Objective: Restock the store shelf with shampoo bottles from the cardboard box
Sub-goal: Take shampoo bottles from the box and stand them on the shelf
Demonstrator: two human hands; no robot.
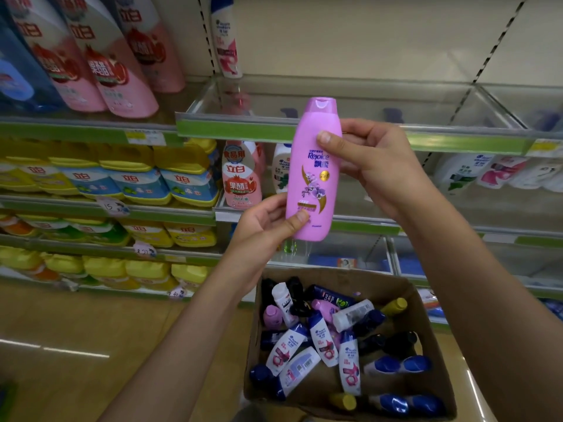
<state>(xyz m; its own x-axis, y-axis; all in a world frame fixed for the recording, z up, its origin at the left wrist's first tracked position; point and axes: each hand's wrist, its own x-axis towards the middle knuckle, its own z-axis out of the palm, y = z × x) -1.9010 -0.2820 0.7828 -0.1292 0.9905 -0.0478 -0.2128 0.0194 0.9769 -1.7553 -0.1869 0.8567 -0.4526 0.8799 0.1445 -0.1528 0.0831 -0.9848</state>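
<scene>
**Shampoo bottle in hand, shelf still mostly bare**

Shampoo bottle [313, 169], the pink one, is upright in front of you, up at the height of the shelf's [335, 130] green front edge and well above the cardboard box [426, 339]. You hold it from both sides. Your left hand [268, 222] has its grip wrapped round the bottom end, thumb pressed across the front of the label. Your right hand [374, 161] has its grip closed on the upper half, thumb on the front and fingers behind. The label faces you and the cap points up.

By my reading you are early in the job. The shelf behind the bottle shows a long bare run behind its clear front rail; only one white and pink bottle [227, 41] stands at its back left corner. The box on the floor still holds a good heap of bottles lying every way: white ones with pink labels, dark blue ones, a few black, a couple with yellow caps, and small pink ones near its far left corner.

So what is left is most of it. This bottle is not yet set down, and I'd judge it is meant for the bare stretch just behind it. The shelf below already carries some white bottles toward its right end.
</scene>
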